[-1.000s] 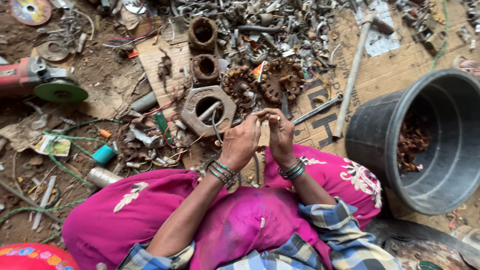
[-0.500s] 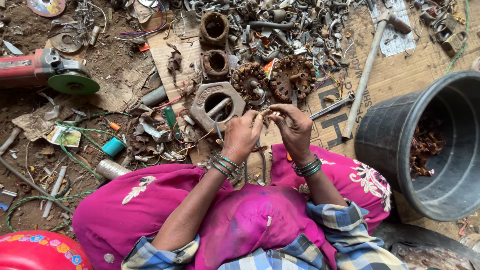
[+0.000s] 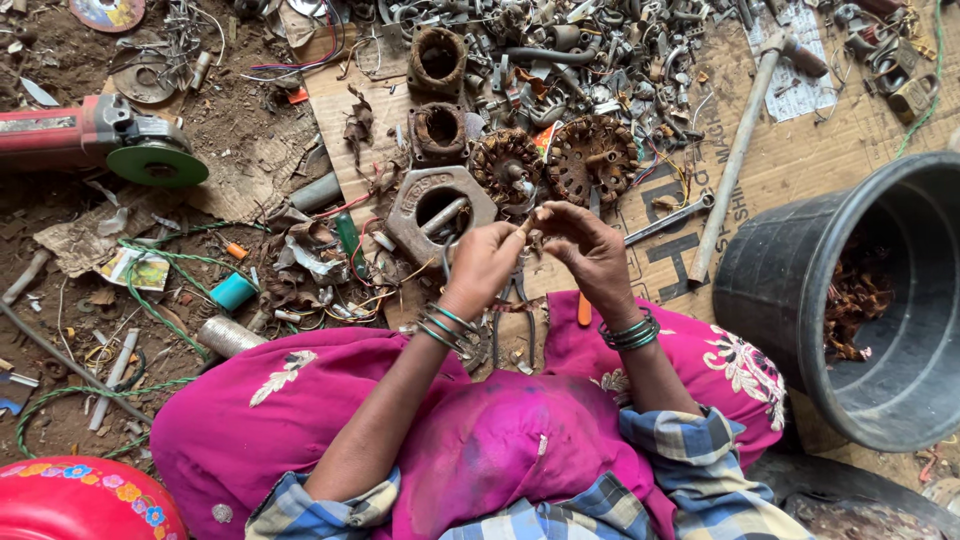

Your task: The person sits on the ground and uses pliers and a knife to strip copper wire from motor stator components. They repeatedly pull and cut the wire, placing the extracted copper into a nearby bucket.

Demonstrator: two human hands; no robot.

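My left hand [image 3: 484, 262] and my right hand [image 3: 585, 248] meet over my pink lap, fingertips pinched together on a small rusty metal piece [image 3: 533, 228]. Both wrists wear green bangles. Just beyond the hands lie a grey hexagonal metal housing [image 3: 438, 212] and two round rusty motor windings [image 3: 507, 166] [image 3: 590, 158]. A tool with an orange handle [image 3: 584, 309] rests on the ground between my knees, partly hidden by my right wrist.
A large black bucket [image 3: 790, 290] holding rusty scrap stands at the right. A long-handled hammer [image 3: 738, 150] lies on cardboard. A red angle grinder [image 3: 95, 140] sits at the left. Scrap metal fills the far side; a red patterned object [image 3: 80, 500] is bottom left.
The view has drifted slightly, so the scene sits lower in frame. My hands stay together on the small piece, with only slight finger movement.
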